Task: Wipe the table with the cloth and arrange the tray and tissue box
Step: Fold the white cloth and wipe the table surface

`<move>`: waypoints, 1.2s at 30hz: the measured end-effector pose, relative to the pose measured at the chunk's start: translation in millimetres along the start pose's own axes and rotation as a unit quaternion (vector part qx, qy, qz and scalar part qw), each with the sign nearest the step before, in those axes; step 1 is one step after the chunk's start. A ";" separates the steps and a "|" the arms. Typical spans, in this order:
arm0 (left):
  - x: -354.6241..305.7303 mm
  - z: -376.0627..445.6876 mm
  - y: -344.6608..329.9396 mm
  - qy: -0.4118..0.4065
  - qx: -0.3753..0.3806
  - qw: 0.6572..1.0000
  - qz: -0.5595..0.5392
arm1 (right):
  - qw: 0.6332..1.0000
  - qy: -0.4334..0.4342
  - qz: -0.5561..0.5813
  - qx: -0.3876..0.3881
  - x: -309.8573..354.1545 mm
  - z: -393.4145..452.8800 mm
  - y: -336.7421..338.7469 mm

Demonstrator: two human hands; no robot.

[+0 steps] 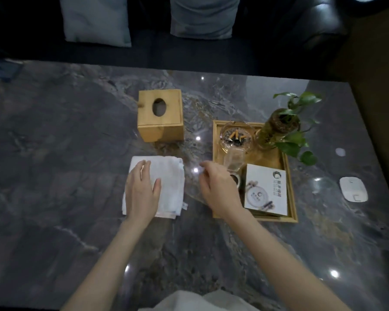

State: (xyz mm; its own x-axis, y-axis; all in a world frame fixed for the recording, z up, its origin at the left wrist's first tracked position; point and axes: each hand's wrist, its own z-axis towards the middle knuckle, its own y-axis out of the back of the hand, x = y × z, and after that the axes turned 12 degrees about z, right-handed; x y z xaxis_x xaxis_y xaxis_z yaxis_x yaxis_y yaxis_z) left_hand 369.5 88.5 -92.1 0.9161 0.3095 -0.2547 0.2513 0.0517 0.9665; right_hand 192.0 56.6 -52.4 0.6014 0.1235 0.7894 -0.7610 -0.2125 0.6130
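Your left hand (142, 194) lies flat, fingers spread, on the folded cloth (166, 187) mid-table (54, 153). Right hand (218, 189) hovers half-curled, holding nothing, at the tray (292, 198) edge w/ tissue box (160, 115) behind the cloth.

Lounge: dark sofa (279, 30), cushions (97, 19), marble table (54, 153) (used ashtray (236, 136)).

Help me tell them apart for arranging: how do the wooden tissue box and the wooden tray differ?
The wooden tissue box is a tall closed cube with an oval top hole; the wooden tray is shallow and open. The box stands alone; the tray carries an ashtray, plant and card. Both are light wood.
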 end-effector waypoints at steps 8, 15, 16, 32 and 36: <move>47.5 -6.3 -13.2 0.151 0.123 0.981 0.009 | 0.985 -0.128 0.046 0.102 -7.7 24.4 -69.5; 43.6 -4.3 -10.4 0.174 0.085 0.974 -0.116 | 0.973 -0.185 0.139 0.011 -6.0 31.7 -89.0; 42.1 -2.0 -8.6 0.186 0.089 0.971 -0.124 | 0.963 -0.212 0.168 -0.003 -5.1 35.3 -89.3; 35.4 8.7 14.0 0.204 0.176 0.932 -0.244 | 0.934 -0.245 0.250 0.063 3.7 32.9 -67.7; 22.6 4.6 34.5 0.187 0.191 0.896 -0.354 | 0.924 -0.237 0.298 0.034 6.2 21.0 -43.0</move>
State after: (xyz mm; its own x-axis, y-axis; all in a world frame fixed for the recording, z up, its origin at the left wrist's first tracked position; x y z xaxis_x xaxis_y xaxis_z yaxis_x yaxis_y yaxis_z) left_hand 400.4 92.9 -64.7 0.3349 0.6273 -0.7031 0.8822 0.0533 0.4678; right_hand 233.6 46.2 -74.5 0.1318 -0.4702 0.8727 -0.9842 -0.1675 0.0584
